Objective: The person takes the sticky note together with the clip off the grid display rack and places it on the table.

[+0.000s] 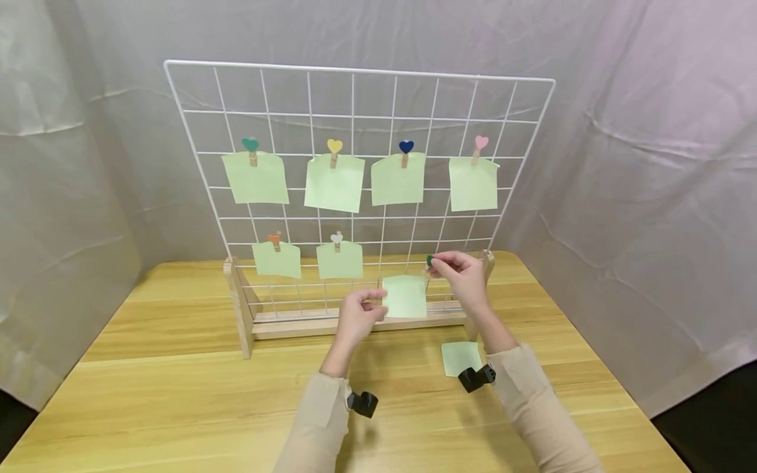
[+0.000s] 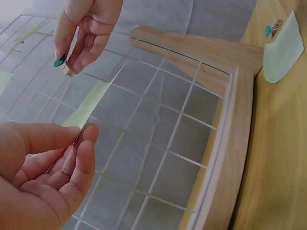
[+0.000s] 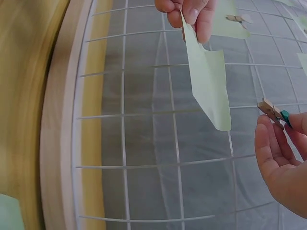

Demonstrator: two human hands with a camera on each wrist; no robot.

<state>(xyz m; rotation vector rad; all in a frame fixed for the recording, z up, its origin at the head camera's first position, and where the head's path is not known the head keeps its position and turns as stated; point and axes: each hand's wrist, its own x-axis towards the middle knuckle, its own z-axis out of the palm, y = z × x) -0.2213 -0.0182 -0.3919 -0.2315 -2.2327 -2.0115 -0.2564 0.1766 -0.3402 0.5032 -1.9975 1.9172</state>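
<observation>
My left hand (image 1: 357, 317) pinches the left edge of a light green paper note (image 1: 405, 297) in front of the lower part of a white wire grid (image 1: 353, 217). In the right wrist view this note (image 3: 206, 81) hangs from the left fingertips, slightly bent. To its upper right, my right hand (image 1: 465, 279) pinches a small wooden clothespin (image 3: 271, 112) by its end with a green decoration. The clothespin's tip is apart from the note in both wrist views. Similar notes hang on the grid from heart-topped clothespins, such as the white one (image 1: 337, 240) and the orange one (image 1: 275, 242).
The grid stands in a wooden base (image 1: 284, 328) on a wood-grain table (image 1: 177, 407). Another green note (image 1: 461, 358) lies near the right forearm, with a clothespin (image 2: 274, 28) beside it. Grey cloth (image 1: 367, 26) hangs behind.
</observation>
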